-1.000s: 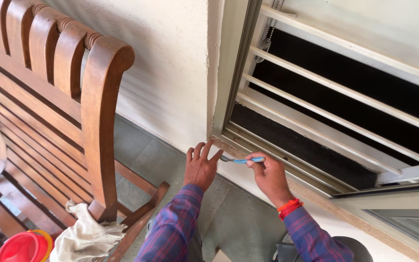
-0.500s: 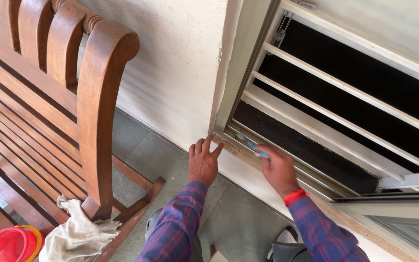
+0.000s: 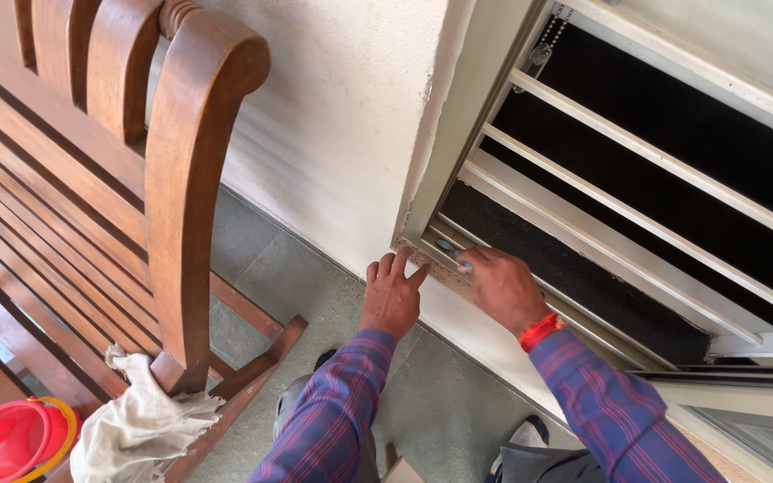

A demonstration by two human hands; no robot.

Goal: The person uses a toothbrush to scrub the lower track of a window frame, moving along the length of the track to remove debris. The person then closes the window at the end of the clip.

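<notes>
R hand (image 3: 501,288) is closed round a small blue-handled tool (image 3: 454,253), tip poking into the bottom corner of the window track (image 3: 583,322); L hand (image 3: 393,297) holds nothing, fingers spread & pressed flat vs the wall (image 3: 333,152) just below the sill corner, right beside the tool. Both arms in plaid sleeves, orange thread band (image 3: 539,330) on R wrist. Further out: white window bars (image 3: 655,161) over dark opening, wooden bench (image 3: 136,179) to the L w/ a pale rag (image 3: 140,420) on its edge & a red bucket (image 3: 11,440) near it on the grey tile floor (image 3: 270,277).
</notes>
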